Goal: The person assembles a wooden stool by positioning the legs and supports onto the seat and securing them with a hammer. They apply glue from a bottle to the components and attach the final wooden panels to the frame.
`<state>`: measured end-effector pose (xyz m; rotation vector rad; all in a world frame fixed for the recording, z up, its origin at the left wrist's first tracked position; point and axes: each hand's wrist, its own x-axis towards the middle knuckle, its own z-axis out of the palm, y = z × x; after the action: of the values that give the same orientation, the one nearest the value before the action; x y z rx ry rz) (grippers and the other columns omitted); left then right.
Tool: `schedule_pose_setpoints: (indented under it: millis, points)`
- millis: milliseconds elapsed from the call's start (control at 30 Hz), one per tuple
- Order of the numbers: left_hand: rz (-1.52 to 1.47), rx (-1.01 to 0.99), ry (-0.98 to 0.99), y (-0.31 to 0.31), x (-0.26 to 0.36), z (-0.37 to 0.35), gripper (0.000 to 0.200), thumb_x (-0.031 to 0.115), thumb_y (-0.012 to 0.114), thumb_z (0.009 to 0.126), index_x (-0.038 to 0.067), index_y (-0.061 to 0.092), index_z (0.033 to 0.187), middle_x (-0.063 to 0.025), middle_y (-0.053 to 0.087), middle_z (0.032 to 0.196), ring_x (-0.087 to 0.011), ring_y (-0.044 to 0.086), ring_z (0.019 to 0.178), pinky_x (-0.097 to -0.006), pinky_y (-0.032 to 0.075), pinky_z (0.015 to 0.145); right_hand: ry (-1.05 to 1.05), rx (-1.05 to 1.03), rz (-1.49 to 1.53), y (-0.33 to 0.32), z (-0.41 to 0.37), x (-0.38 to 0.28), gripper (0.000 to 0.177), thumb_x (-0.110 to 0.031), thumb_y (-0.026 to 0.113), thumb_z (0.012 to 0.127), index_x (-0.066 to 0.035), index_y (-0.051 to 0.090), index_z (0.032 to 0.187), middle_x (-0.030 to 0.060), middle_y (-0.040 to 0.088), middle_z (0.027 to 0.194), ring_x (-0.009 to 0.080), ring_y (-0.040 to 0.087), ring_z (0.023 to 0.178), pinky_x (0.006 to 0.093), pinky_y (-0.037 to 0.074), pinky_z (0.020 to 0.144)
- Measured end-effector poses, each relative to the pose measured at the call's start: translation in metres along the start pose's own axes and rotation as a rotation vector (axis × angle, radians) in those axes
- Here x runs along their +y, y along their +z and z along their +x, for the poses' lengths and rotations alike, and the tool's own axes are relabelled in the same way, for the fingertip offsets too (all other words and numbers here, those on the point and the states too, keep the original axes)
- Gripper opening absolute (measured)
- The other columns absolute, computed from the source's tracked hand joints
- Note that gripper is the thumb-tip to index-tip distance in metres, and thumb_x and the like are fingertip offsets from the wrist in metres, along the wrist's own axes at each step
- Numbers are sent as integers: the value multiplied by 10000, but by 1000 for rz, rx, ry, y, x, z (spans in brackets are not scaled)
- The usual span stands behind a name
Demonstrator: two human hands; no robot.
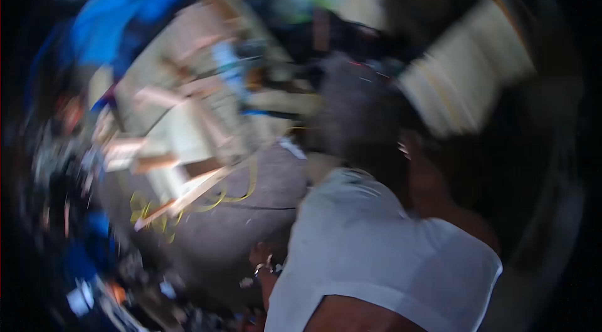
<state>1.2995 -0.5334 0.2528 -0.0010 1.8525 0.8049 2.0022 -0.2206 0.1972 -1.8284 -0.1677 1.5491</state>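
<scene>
The whole view is smeared by motion. My left hand (pixel 259 253) hangs low beside my white shirt, over the dark grey floor, with something shiny at the wrist. Its fingers are blurred. Farther forward on the other side, my right hand (pixel 411 142) is in shadow, close to the lower end of a pale, boxlike stack of panels (pixel 467 65). I cannot tell whether its fingers touch that stack. A yellow cord (pixel 252 181) curls over the floor, forward of my left hand.
Pale wooden boards and blocks (pixel 182 134) lie piled forward and left. A blue sheet or tarp (pixel 113 18) spreads at the upper left. Blurred clutter (pixel 63 175) lines the left side. Dark grey floor (pixel 219 244) shows around the cord.
</scene>
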Motion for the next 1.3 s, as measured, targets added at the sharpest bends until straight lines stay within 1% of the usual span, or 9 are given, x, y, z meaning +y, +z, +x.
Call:
schedule_pose_setpoints:
  millis: [33,100,300,367,700,967,1000,1067,1300]
  points:
    - [-439,-195,-51,-10,-27,17,436,264,587,903,185,516,1326,-89,605,1255,-343,618,1027,-528,499,853,6,272,-363,-29,1,8,439,-446,536,938,-165,533,1275,108,590,1231,263,609,1031,502,519,734]
    - [15,-48,-65,19,-25,-2,419,275,585,903,177,529,1306,-94,611,1238,-342,621,1020,-522,502,850,124,690,-702,-84,-13,25,395,-457,514,943,-136,630,1141,92,667,1037,258,661,789,465,517,502]
    - [321,-48,-28,63,-30,-50,379,310,580,901,152,569,1246,-109,632,1190,-338,631,998,-506,510,840,95,1140,-476,-210,-35,36,503,-560,573,885,-105,617,1096,73,657,899,253,605,563,403,507,492]
    - [389,-40,-6,78,-30,-65,370,321,579,900,144,582,1226,-114,639,1173,-337,635,991,-500,513,837,137,1051,-540,-245,-36,3,523,-576,582,872,-111,608,1111,86,651,885,249,596,564,398,488,480]
    - [486,125,61,311,-36,-86,365,378,571,898,103,647,1126,-139,673,1092,-331,652,955,-473,527,820,-670,671,-1094,-219,116,-247,570,-586,574,873,-81,592,1136,109,643,923,259,602,623,401,496,530]
    - [420,177,248,414,-81,-152,407,424,564,895,71,699,1046,-158,701,1026,-326,666,926,-451,538,807,-1000,510,-1358,-141,156,-335,607,-595,568,875,-57,578,1156,127,636,953,268,608,670,404,502,570]
    - [618,291,331,419,-78,-158,446,463,557,880,60,718,980,-185,705,985,-355,674,938,-474,540,799,-1038,500,-1381,-132,156,-341,612,-596,567,875,-54,576,1159,130,635,957,269,608,676,404,503,575]
    - [581,250,215,428,-88,-172,428,450,556,878,87,715,1039,-186,684,1084,-355,631,1074,-458,499,919,-1126,476,-1423,-112,158,-354,621,-598,565,875,-48,573,1164,134,634,965,271,610,688,405,504,585]
    - [826,90,53,433,-168,-176,441,465,532,904,95,701,1073,-175,684,1091,-359,639,1046,-462,493,914,-1308,466,-1450,-80,168,-361,654,-605,560,876,-27,561,1181,150,628,991,278,614,729,408,510,620]
